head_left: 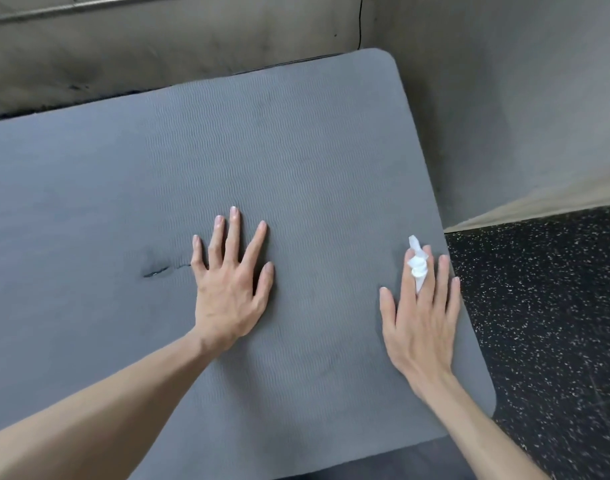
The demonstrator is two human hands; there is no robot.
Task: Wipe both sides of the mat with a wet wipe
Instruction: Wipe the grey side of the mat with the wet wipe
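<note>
A grey ribbed mat [296, 150] lies flat across the floor and fills most of the view. My left hand [232, 282] presses on its middle, palm down with the fingers spread and straight. Close to the mat's right edge, my right hand [419, 313] also lies flat on it. A crumpled white wet wipe [417, 266] is pinched between the index and middle fingers of that hand and sticks up above them. Left of my left hand the mat has a small dark crease or tear [156, 271].
A grey wall [504, 98] rises right behind the mat and turns a corner at the upper right. Black speckled rubber flooring [545, 323] runs along the mat's right side. A thin black cable [360, 22] hangs down the wall corner.
</note>
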